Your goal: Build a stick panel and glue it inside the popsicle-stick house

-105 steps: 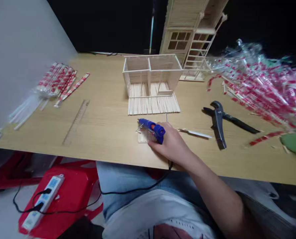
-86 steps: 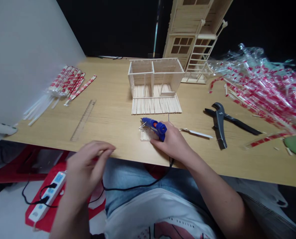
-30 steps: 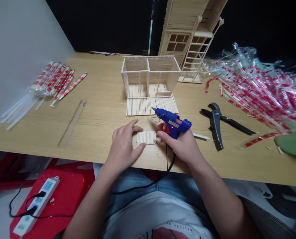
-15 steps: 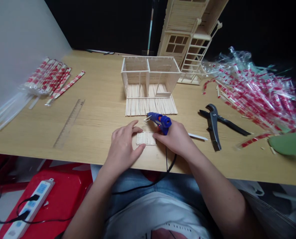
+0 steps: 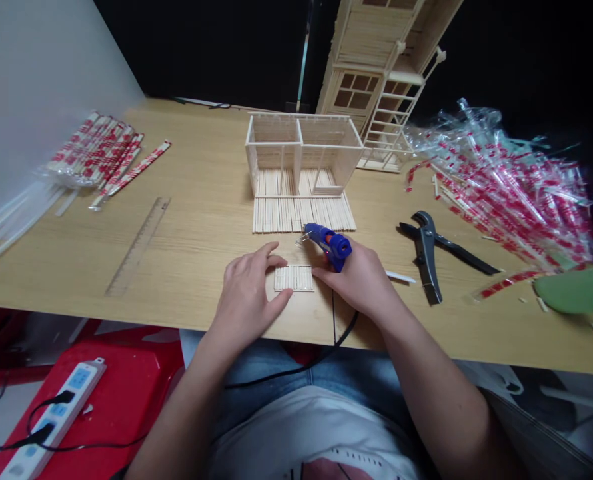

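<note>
In my right hand [image 5: 364, 277] is a blue hot glue gun [image 5: 334, 245], its nozzle pointing up and left above the table. Its black cord runs down toward my lap. A small flat panel of wooden sticks [image 5: 296, 279] lies on the table in front of me. My left hand [image 5: 246, 287] rests at its left end, with a finger at the far edge and the thumb at the near edge. My right thumb is close to the panel's right end. Just beyond stands a wooden stick model house [image 5: 304, 187] with two open rooms and a slatted floor.
A clear ruler [image 5: 137, 247] and wrapped chopsticks [image 5: 94, 153] lie left. Right are black-handled cutters [image 5: 429, 257], a heap of red-and-clear wrappers [image 5: 516, 193] and a green object [image 5: 574, 290]. A taller stick model [image 5: 361, 87] stands behind. A power strip [image 5: 59, 417] sits on a red stool [image 5: 126, 380].
My right hand and the glue gun have shifted slightly right, uncovering more of the panel's right end. My left hand stays nearly in place at the panel.
</note>
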Action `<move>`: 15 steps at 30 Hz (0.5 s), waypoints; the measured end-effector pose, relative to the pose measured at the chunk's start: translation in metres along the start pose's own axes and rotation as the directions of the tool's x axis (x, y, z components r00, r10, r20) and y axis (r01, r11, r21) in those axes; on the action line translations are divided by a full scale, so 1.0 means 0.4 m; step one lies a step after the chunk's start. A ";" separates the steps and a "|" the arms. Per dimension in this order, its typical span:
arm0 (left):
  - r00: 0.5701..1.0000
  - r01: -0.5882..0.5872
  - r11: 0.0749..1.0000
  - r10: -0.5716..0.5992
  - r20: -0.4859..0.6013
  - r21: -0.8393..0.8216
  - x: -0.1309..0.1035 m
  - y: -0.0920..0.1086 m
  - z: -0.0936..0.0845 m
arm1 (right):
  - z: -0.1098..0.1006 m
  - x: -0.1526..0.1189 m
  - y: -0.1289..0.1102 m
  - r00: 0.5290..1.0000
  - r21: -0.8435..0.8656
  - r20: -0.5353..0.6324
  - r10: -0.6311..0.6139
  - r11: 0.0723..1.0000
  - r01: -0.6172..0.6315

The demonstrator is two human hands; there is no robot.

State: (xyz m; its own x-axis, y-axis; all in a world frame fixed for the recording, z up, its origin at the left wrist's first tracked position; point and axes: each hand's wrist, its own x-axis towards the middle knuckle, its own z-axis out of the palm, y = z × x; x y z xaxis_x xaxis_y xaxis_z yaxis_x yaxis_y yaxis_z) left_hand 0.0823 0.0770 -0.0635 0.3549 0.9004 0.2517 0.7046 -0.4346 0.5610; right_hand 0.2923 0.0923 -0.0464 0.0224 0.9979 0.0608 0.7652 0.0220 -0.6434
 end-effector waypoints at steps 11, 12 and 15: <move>1.000 0.006 1.000 -0.006 0.005 -0.001 0.000 0.002 -0.003 | -0.071 -0.021 0.027 0.944 0.070 -0.326 0.051 0.997 -0.030; 1.000 0.006 1.000 -0.006 0.006 0.000 -0.001 0.002 -0.003 | -0.074 -0.022 0.030 0.947 0.170 -0.314 0.067 0.985 -0.014; 1.000 0.006 1.000 -0.007 0.008 0.009 0.000 0.002 -0.003 | -0.060 -0.022 0.031 0.991 0.417 -0.131 0.034 0.909 0.024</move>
State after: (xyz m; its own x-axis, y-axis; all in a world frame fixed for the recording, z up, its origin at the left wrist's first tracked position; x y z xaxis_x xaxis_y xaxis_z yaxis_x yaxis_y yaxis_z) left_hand 0.0822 0.0767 -0.0621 0.3554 0.9030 0.2415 0.7126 -0.4289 0.5551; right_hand 0.3169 0.0823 -0.0365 0.1327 0.9815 0.1380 0.4280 0.0689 -0.9011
